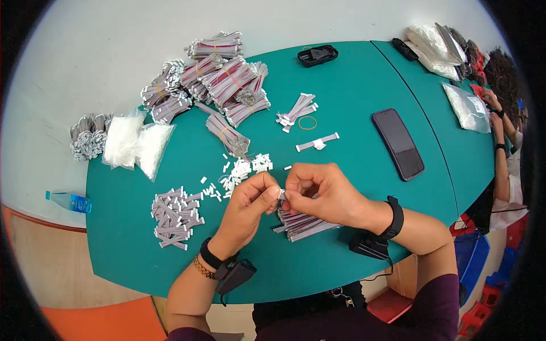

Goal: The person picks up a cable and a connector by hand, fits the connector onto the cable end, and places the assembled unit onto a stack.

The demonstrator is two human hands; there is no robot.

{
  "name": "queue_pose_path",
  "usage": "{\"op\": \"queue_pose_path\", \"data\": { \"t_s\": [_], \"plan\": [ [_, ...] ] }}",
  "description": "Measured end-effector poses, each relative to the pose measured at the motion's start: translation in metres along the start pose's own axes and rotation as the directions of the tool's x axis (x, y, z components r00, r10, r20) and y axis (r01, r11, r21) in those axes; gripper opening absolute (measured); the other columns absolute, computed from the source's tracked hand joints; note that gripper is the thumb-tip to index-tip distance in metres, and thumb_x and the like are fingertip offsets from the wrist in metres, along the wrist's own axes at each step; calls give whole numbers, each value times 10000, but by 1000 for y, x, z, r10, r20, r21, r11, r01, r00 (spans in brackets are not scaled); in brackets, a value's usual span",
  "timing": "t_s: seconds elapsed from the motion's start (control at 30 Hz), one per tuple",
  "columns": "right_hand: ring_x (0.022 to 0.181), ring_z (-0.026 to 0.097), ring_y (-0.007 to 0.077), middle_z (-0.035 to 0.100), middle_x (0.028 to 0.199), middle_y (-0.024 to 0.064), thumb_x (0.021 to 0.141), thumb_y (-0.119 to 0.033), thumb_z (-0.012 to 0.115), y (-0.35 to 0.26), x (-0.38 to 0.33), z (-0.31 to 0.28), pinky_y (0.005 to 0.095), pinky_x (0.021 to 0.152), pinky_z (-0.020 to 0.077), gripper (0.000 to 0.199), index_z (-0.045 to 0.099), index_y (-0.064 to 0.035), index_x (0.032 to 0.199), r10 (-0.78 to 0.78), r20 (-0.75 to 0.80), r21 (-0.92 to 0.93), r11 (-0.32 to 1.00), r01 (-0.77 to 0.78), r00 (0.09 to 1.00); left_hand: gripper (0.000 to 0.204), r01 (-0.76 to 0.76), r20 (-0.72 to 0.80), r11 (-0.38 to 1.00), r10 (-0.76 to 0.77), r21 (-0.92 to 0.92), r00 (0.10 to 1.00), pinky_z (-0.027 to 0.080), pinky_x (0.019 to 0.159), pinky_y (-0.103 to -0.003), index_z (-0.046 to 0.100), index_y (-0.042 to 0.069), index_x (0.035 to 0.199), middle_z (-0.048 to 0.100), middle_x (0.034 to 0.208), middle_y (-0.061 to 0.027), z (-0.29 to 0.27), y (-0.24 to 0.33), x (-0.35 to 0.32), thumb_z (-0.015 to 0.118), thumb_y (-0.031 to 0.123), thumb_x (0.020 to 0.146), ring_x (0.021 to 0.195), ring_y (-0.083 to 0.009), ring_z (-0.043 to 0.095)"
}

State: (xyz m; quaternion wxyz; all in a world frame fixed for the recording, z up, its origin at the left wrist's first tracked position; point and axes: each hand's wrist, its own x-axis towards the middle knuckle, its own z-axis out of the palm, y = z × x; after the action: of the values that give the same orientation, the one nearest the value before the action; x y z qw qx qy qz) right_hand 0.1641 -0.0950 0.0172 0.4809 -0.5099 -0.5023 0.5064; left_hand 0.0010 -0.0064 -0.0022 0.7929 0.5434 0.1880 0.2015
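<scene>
Near the middle of the table, my left hand [248, 203] and my right hand [327, 192] meet, thumbs and forefingers pinched on a short grey ribbon cable [281, 195] with a white end. Most of it is hidden by my fingers. Below my right hand lies a row of grey and dark red ribbon cables [304, 227]. Small white connector pieces [234, 175] are scattered just beyond my left hand. To its left is a loose heap of short ribbon cables [175, 217] with white ends.
Banded cable bundles [227, 79] are stacked at the back left, beside clear bags of white pieces [153, 148]. A phone [399, 144] lies at right, a black case [317, 55] at the back. A water bottle [71, 202] is at far left. Another person's arms [500, 148] show at far right.
</scene>
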Motion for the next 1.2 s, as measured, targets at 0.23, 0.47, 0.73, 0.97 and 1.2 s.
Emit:
{"op": "queue_pose_path", "data": {
  "t_s": [0.23, 0.47, 0.73, 0.97, 1.2],
  "plan": [
    [673, 569, 40, 582, 677, 4, 811, 6, 559, -3, 1, -1, 189, 585, 456, 81, 502, -23, 761, 22, 9, -23, 999, -22, 1000, 197, -8, 4, 1000, 8, 24, 1000, 324, 591, -209, 486, 57, 791, 427, 698, 22, 0, -1, 1, 530, 217, 898, 632, -68, 382],
    [668, 576, 45, 590, 674, 13, 821, -13, 561, 2, 1, -1, 188, 580, 457, 86, 504, -21, 757, 11, -11, -76, 997, -12, 1000, 190, -89, -36, 973, 99, 215, 994, 316, 581, -200, 482, 59, 785, 434, 701, 30, 2, -4, 0, 528, 205, 899, 633, -57, 383],
    [649, 606, 72, 608, 688, 43, 845, -38, 554, 0, 3, -1, 198, 589, 485, 97, 509, -17, 762, 107, 36, 198, 974, -112, 994, 173, -157, -91, 899, 212, 408, 973, 309, 582, -190, 471, 52, 784, 444, 720, 39, 8, -1, -2, 525, 170, 900, 659, -29, 376],
    [616, 568, 56, 595, 662, 22, 828, -27, 561, 7, 0, 0, 194, 562, 459, 82, 515, -8, 762, -119, -38, -214, 971, 108, 992, 183, -165, -68, 859, 226, 485, 972, 308, 582, -194, 468, 51, 785, 430, 720, 41, 6, -2, -2, 524, 180, 901, 656, -34, 368],
    [614, 561, 56, 595, 658, 23, 821, -22, 565, 1, 2, -4, 196, 554, 452, 71, 521, -2, 769, -92, -2, -218, 972, 90, 996, 201, -99, -37, 953, 114, 286, 993, 298, 572, -197, 462, 62, 774, 392, 701, 41, 0, -3, 0, 528, 207, 898, 634, -48, 352]
  ]
}}
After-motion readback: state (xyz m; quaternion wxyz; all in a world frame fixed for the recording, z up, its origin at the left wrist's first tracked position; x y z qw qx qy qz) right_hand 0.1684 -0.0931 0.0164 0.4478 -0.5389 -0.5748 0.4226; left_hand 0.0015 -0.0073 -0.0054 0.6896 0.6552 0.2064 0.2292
